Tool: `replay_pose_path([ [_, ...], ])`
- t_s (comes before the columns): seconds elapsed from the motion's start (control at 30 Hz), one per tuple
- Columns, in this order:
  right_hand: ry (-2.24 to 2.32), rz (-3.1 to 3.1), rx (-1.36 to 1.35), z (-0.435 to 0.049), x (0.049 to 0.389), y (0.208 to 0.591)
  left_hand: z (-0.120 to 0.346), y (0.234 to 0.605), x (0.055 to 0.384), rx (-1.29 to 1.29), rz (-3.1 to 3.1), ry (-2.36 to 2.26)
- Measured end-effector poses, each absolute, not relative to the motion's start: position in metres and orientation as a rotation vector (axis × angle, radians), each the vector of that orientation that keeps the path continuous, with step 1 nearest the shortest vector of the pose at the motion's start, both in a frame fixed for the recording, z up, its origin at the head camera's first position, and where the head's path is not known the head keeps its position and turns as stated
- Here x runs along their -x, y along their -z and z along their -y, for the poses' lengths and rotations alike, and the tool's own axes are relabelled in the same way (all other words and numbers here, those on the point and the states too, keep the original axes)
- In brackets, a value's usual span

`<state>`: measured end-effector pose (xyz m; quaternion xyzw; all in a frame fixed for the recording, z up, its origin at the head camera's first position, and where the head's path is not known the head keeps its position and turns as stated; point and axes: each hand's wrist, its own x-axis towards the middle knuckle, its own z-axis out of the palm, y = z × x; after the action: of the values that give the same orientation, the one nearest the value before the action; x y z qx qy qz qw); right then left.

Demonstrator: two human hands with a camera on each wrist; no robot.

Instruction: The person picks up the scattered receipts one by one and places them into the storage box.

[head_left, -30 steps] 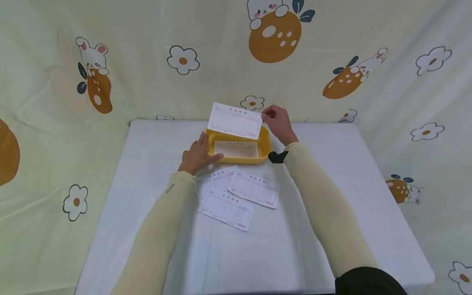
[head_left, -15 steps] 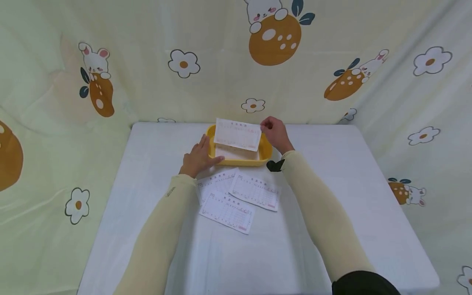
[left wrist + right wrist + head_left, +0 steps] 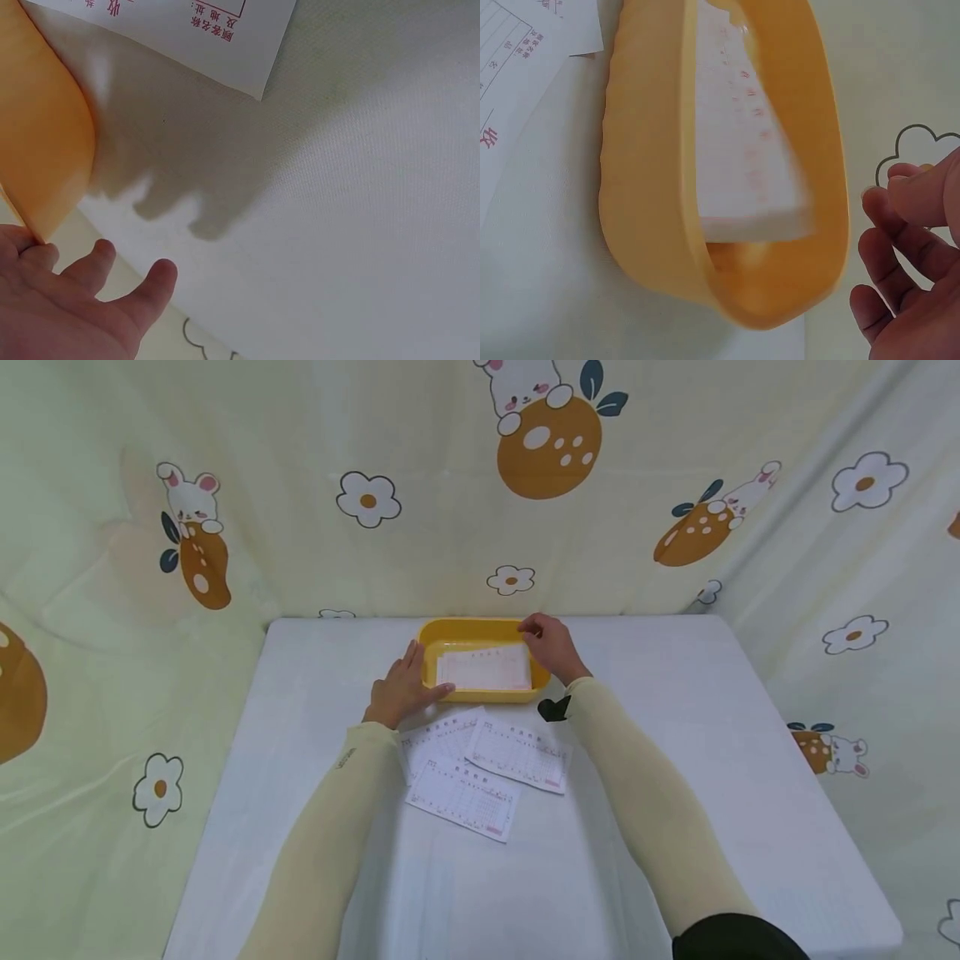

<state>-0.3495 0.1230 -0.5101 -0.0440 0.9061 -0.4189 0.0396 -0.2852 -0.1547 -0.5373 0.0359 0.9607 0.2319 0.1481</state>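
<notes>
- Your left hand [image 3: 401,691] is at the left end of the yellow tray [image 3: 465,696]. Its fingers are nearly straight against the tray's wall, and its thumb lies on the near rim, so it touches the tray with a relaxed hand.
- Your right hand [image 3: 553,646] is at the far right corner of the tray. Its fingers are loosely bent and the grip holds nothing. The thumb is very close to the forefinger; if the two touch, I cannot tell.
- The printed paper [image 3: 486,668] is inside the tray; how many sheets are there, I cannot tell.
- Three more printed forms [image 3: 463,797] lie in front of the tray on the white cloth [image 3: 300,710], partly overlapping.
- Your right wrist view shows what the head view hides: a gap between your right fingers and the tray's wall, and one blurred end of the paper inside.
- Your left wrist view shows one fingertip touching the tray's edge, the other fingers spread apart, and red print [image 3: 214,28] readable on a form beside the tray.
</notes>
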Motion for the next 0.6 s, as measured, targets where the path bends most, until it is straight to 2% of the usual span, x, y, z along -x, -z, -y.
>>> replay_pose_path([
  [0.6,1.331,-2.759,0.142,-0.1282,0.3435,0.5068,0.1538,0.5379,0.2840,-0.093,-2.765,-0.693],
])
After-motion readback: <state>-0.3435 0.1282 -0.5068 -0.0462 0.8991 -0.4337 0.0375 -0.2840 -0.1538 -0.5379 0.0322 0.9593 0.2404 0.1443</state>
